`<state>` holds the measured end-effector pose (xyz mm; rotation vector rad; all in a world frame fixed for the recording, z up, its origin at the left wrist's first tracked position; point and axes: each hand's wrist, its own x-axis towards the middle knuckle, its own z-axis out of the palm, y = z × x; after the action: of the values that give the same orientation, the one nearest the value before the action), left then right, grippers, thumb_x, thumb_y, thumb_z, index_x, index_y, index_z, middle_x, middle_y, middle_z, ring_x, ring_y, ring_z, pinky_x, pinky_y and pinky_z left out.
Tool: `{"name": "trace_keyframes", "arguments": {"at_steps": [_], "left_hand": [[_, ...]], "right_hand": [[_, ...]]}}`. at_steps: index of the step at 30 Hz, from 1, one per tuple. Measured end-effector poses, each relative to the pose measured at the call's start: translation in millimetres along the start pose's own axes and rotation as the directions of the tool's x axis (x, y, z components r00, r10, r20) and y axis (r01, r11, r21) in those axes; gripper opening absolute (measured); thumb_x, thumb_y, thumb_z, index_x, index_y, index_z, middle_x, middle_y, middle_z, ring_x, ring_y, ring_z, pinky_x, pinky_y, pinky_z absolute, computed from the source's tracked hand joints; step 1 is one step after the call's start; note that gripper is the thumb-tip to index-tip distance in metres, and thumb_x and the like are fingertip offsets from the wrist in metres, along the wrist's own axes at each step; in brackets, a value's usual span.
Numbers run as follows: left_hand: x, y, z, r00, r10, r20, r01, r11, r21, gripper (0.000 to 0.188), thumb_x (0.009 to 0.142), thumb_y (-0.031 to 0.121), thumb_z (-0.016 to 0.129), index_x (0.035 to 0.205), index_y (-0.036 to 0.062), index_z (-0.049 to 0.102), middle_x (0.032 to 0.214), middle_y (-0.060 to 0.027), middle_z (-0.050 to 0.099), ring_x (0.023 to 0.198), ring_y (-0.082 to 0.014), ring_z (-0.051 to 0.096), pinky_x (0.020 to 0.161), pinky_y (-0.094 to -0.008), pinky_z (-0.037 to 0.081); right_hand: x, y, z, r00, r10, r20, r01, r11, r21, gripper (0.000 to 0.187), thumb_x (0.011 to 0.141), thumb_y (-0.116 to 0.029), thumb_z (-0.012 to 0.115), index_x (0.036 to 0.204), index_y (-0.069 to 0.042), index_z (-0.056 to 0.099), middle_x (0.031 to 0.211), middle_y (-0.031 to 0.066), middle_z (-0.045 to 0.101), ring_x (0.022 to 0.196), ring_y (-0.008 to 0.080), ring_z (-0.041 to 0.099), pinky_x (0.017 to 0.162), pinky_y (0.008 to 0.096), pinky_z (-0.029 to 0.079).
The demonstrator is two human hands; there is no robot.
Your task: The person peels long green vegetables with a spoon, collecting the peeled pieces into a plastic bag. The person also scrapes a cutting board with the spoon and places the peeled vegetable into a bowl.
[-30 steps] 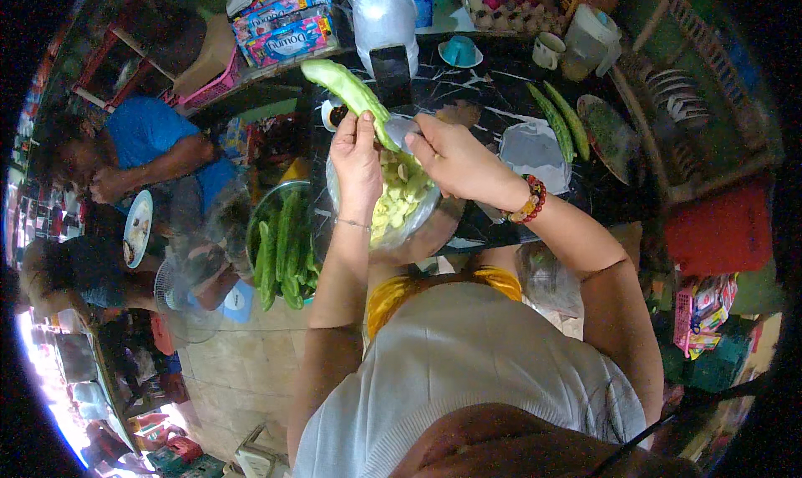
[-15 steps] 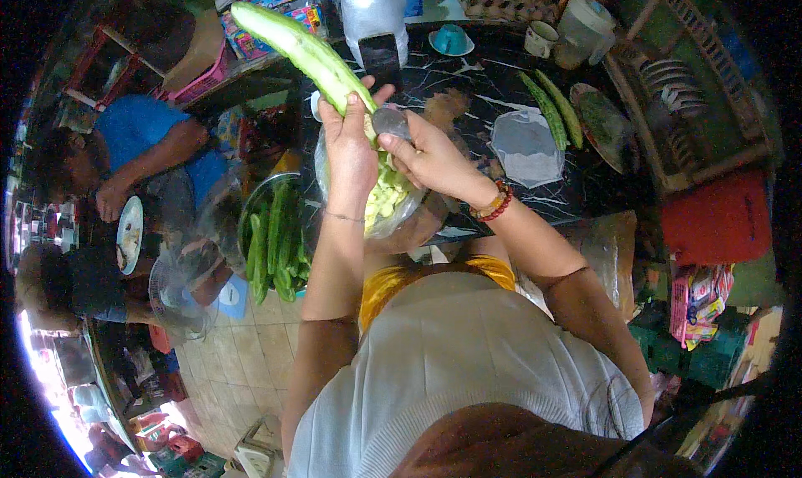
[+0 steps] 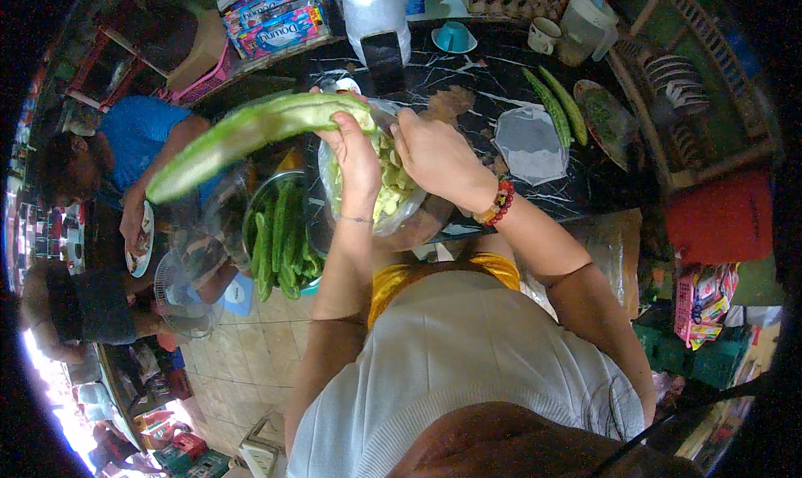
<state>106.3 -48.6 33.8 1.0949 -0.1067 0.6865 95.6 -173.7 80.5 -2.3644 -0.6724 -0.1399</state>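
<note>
Surveying from largest down: a dark, white-veined table (image 3: 493,77) ran in front of the person. A co-worker in a blue shirt (image 3: 146,139) sat to the left, one hand at a plate (image 3: 147,248). Near the table's left edge, a basin (image 3: 247,215) held a heap of dark-green gourds (image 3: 286,231).

A clear plastic container (image 3: 411,211), bag or bowl not determined, lay below the hands. Above it and out to its left extended one long pale-green gourd (image 3: 251,129), clear of the table, slightly blurred, its far end slanting down toward the person's left.

On the table at right, a grey sheet (image 3: 529,148) lay beside two slim green gourds (image 3: 558,110).

Left hand (image 3: 355,156): closed round the near end of the long gourd, thumb over its upper face. Right hand (image 3: 443,156): fingers curled in, just beside that same end; contents hidden, so hold could not be told.

Smaller: a pale mug (image 3: 543,37); a teal cup (image 3: 454,35) on a saucer. Smallest: pale cut pieces (image 3: 389,190) inside the container.
</note>
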Motion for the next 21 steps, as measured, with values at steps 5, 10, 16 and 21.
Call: {"name": "trace_keyframes", "arguments": {"at_steps": [5, 10, 16, 21], "left_hand": [[-1, -5, -7, 0.999, 0.012, 0.05, -0.004, 0.987, -0.161, 0.067, 0.094, 0.056, 0.046, 0.137, 0.0091, 0.026, 0.117, -0.0117, 0.055, 0.11, -0.0227, 0.052, 0.104, -0.0373, 0.032], [-5, 2, -1, 0.995, 0.029, 0.093, -0.012, 0.985, -0.175, 0.054, 0.098, 0.047, 0.045, 0.132, 0.0085, 0.03, 0.111, -0.0134, 0.059, 0.108, -0.0236, 0.055, 0.105, -0.0394, 0.033], [-7, -4, -4, 0.995, 0.013, 0.1, 0.005, 0.985, -0.173, 0.042, 0.1, 0.038, 0.046, 0.127, 0.0074, 0.035, 0.107, -0.0125, 0.061, 0.104, -0.0228, 0.056, 0.103, -0.0399, 0.034], [-10, 0, -6, 0.993, -0.003, 0.115, 0.021, 0.988, -0.152, 0.039, 0.1, 0.035, 0.048, 0.124, 0.0061, 0.038, 0.104, -0.0108, 0.061, 0.103, -0.0208, 0.055, 0.101, -0.0364, 0.036]], "right_hand": [[2, -7, -3, 0.999, 0.016, 0.032, -0.013, 0.996, -0.087, 0.02, 0.089, -0.015, 0.047, 0.099, 0.003, 0.049, 0.072, 0.0256, 0.064, 0.069, 0.0439, 0.065, 0.062, 0.0535, 0.051], [1, -12, -2, 0.999, 0.014, 0.036, -0.007, 0.985, -0.17, 0.018, 0.088, -0.012, 0.048, 0.101, 0.0, 0.045, 0.072, 0.0241, 0.064, 0.068, 0.0421, 0.064, 0.061, 0.0526, 0.05], [3, -11, -5, 0.993, -0.088, 0.08, 0.101, 0.979, -0.18, 0.02, 0.088, -0.012, 0.046, 0.103, 0.002, 0.046, 0.072, 0.0248, 0.064, 0.068, 0.0421, 0.065, 0.059, 0.0504, 0.051], [9, -7, -4, 0.981, -0.132, 0.146, 0.146, 0.985, -0.091, 0.023, 0.089, -0.012, 0.045, 0.104, 0.005, 0.046, 0.075, 0.0268, 0.064, 0.071, 0.0433, 0.065, 0.06, 0.0515, 0.05]]}}
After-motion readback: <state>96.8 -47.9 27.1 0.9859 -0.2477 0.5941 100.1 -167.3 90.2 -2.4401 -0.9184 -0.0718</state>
